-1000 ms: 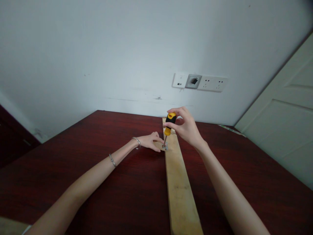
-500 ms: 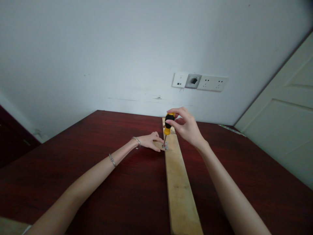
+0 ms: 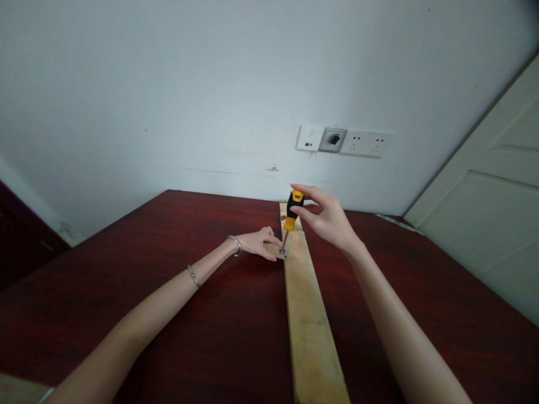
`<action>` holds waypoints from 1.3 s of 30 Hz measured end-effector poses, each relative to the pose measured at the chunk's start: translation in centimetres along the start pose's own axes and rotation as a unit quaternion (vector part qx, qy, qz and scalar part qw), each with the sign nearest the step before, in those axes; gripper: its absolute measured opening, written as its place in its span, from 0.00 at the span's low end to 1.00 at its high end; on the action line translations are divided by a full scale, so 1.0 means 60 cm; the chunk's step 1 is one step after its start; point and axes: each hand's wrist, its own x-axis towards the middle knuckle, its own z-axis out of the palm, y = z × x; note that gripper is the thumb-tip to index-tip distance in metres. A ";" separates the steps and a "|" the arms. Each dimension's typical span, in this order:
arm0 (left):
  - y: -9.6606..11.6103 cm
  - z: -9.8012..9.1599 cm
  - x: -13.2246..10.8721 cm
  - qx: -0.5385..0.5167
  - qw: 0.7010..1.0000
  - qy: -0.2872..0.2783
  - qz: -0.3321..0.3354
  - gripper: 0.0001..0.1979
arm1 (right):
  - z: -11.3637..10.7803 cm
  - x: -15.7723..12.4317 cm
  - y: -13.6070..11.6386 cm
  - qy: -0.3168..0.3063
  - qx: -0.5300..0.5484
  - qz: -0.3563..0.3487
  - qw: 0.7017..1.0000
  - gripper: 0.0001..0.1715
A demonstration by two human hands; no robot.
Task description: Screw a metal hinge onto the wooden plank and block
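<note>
One yellow-and-black screwdriver (image 3: 290, 224) is grasped in the fingers of the right hand (image 3: 331, 220), leaning slightly, its shaft reaching down to a small metal fitting (image 3: 287, 252). The fitting sits at the left edge of a long wooden board (image 3: 308, 314), where a short wooden piece (image 3: 273, 249) meets it from the side. The left hand (image 3: 254, 243) has its thumb and fingers on either edge of the short piece — holding it. Board and piece lie on a dark red worktop (image 3: 227, 325), the board's far end near a pale wall (image 3: 168, 84) with sockets (image 3: 366, 143).
</note>
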 end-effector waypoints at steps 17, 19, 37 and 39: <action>0.001 -0.001 0.001 0.011 1.000 -0.018 -0.014 0.40 | -0.033 0.004 -0.016 0.118 -0.051 -0.015 0.992 0.23; 0.004 0.000 0.001 0.013 0.999 -0.018 -0.030 0.46 | -0.036 0.005 -0.016 0.126 -0.055 -0.016 0.990 0.23; 0.012 0.012 0.002 0.061 0.996 -0.015 -0.068 0.59 | -0.047 0.008 -0.007 0.159 -0.018 -0.016 0.987 0.23; 0.011 0.012 0.002 0.058 0.996 -0.016 -0.069 0.59 | -0.049 0.008 -0.006 0.164 -0.017 -0.012 0.986 0.23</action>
